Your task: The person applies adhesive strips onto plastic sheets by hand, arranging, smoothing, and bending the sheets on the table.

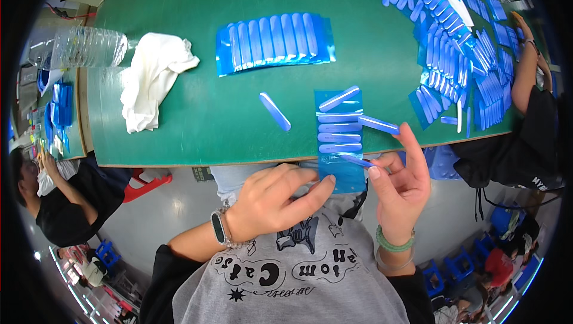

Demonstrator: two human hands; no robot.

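Observation:
In front of me a blue film sheet (349, 179) lies across the table's near edge, its near end hanging over my lap. Several slim, rounded blue strips (340, 127) are lined up on it, the farthest one slanted. My left hand (277, 196) grips the sheet's near left side, index fingertip on top; its thumb is hidden. My right hand (403, 184) pinches a blue strip (356, 160) over the sheet. Another blue strip (379, 125) sticks out past the sheet's right side and meets the raised index fingertip. Left of the sheet lies a loose blue strip (275, 111).
A stack of filled blue sheets (274, 43) lies farther back on the green table (239, 139). A white cloth (156, 79) and clear plastic bottle (89, 46) are at left. Many strip-filled sheets (447, 55) overlap at right, beside another person's arm (526, 76). Someone sits at far left.

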